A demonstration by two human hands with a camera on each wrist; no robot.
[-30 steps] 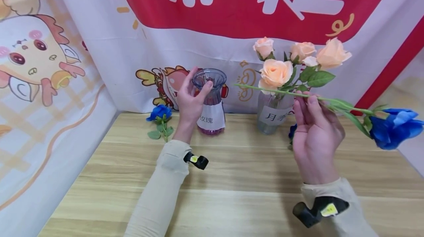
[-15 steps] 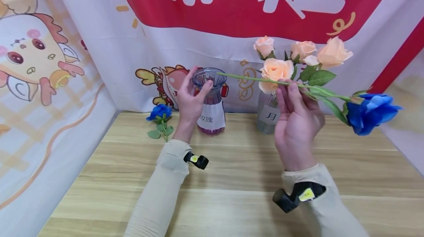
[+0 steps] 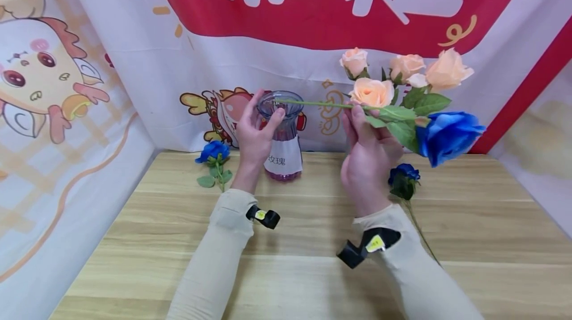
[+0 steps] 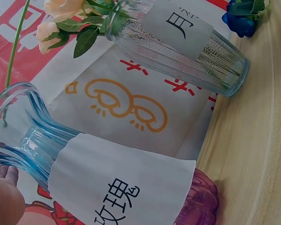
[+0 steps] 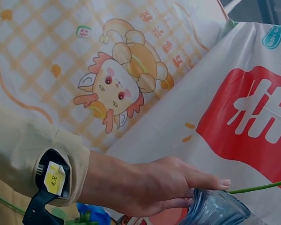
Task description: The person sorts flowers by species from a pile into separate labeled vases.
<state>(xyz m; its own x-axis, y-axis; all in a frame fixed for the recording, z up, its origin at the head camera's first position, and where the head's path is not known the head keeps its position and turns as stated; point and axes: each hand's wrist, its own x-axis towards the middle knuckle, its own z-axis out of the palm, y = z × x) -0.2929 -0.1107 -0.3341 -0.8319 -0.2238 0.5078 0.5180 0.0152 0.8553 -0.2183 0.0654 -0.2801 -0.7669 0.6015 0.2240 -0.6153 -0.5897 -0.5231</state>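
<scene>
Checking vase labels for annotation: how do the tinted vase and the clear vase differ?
Colour: the tinted vase is bluish above a purple base; the clear vase looks colourless. Contents: the clear vase holds peach roses; the tinted vase has a green stem at its mouth. Both carry white labels.

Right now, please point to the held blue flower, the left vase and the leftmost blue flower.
Held blue flower [image 3: 448, 136]: head view, on its petals.
Left vase [image 4: 119, 171]: left wrist view, on its paper label.
Leftmost blue flower [image 3: 214, 151]: head view, on its petals.
</scene>
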